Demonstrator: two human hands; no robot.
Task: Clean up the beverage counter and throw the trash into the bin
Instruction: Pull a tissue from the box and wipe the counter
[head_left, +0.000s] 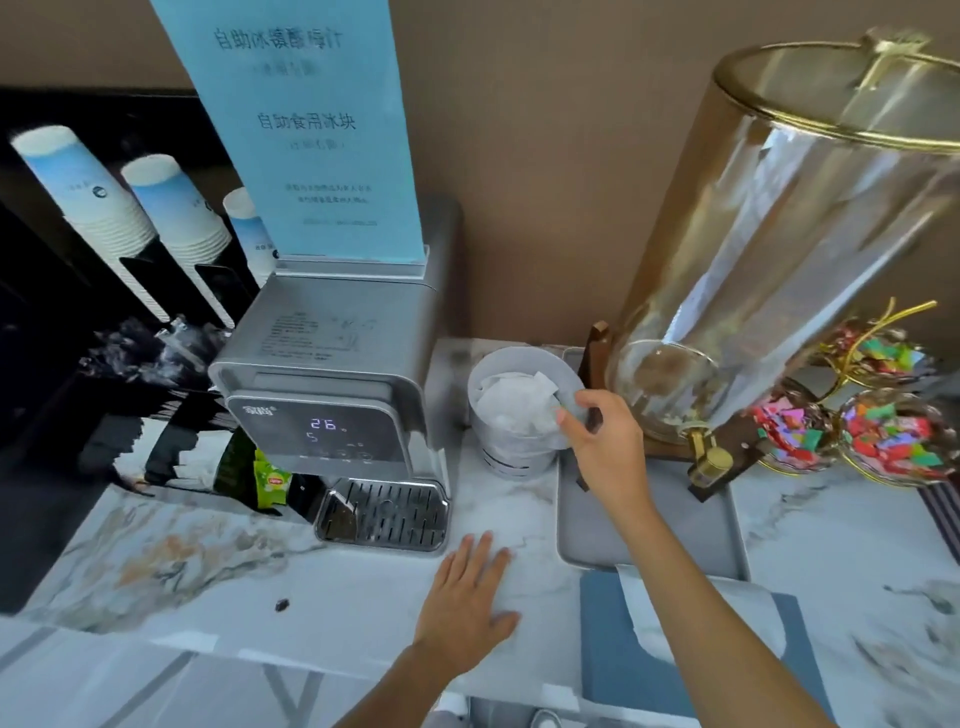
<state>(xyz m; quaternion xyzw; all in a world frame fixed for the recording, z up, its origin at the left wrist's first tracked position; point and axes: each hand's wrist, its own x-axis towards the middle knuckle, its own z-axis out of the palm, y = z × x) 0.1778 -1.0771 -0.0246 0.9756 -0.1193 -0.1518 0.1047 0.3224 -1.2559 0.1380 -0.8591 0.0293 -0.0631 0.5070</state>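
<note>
A small grey countertop bin (511, 447) stands on the marble counter (218, 561) between the water dispenser and the grey tray. It is full of crumpled white paper (511, 402). My right hand (605, 441) grips the bin's right rim with thumb and fingers. My left hand (470, 592) lies flat on the counter in front of the dispenser, fingers spread, holding nothing. A small dark crumb (281, 604) lies on the counter to the left.
A silver water dispenser (332, 395) with a drip tray (384, 514) carries a blue sign (311, 130). Paper cup stacks (104, 192) sit left. A glass beverage jar (779, 234) stands over a grey tray (675, 525). Candy bowls (893, 436), tea packets (270, 480), tissue box (675, 649).
</note>
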